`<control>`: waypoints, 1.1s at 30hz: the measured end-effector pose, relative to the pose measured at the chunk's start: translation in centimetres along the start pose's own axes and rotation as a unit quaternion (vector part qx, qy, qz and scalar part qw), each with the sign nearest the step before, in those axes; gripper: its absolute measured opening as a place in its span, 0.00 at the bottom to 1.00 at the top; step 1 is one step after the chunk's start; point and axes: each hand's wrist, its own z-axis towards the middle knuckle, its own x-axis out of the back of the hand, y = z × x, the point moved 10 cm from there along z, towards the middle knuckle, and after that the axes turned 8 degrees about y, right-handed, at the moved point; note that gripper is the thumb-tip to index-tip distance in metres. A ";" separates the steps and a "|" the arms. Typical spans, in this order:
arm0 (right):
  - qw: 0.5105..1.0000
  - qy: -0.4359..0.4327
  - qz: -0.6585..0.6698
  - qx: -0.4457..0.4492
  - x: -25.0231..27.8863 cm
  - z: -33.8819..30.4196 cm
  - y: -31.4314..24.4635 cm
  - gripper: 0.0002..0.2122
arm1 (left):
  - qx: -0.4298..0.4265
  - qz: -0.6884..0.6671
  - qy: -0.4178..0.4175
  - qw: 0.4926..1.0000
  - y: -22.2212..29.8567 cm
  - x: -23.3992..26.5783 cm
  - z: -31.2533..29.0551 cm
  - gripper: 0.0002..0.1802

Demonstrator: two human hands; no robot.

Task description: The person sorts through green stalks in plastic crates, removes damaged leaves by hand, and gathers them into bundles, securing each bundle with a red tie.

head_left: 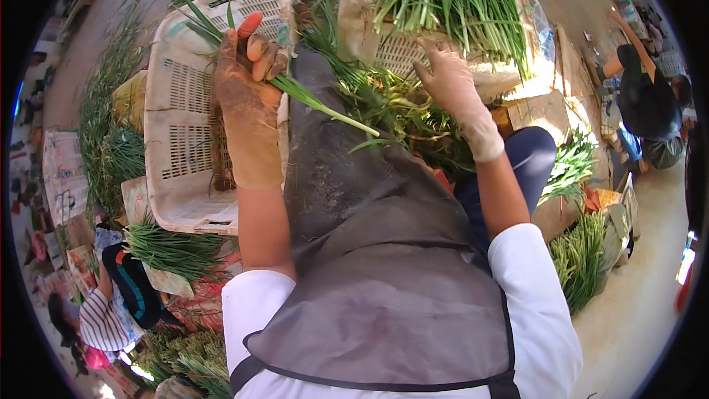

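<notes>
My left hand [251, 81], in a soiled rubber glove, is closed around a few chives [314, 100]. Their long leaves stick out past the fingers at the upper left, and the pale stem end points down right over my apron. A reddish cover sits on one fingertip of this hand. My right hand [452, 81], in a pale glove, is held with thumb and fingers apart and nothing visible between them. It is just in front of a crate [358, 11] piled with cut chives [458, 4]. Below and left of it lies a heap of loose leaves and trimmings [384, 96].
A white slatted plastic basket [177, 103], with dirt inside, stands beside my left forearm. More greens [173, 251] lie at the left, and bundles [580, 258] at the right. One person [111, 310] sits at lower left; another [650, 96] is at far right.
</notes>
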 end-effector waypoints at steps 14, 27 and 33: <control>0.987 0.103 0.126 0.005 11.9 12.3 11.1 0.15 | 0.030 0.348 0.244 0.905 13.3 23.9 0.8 0.32; 0.996 -0.026 0.055 0.062 1.9 7.4 -1.9 0.17 | 0.194 0.842 0.246 0.440 -9.9 46.5 -5.5 0.59; 0.987 -0.110 0.060 0.106 -0.5 5.3 -5.0 0.18 | 0.104 0.901 0.187 0.378 -12.6 46.6 -4.2 0.32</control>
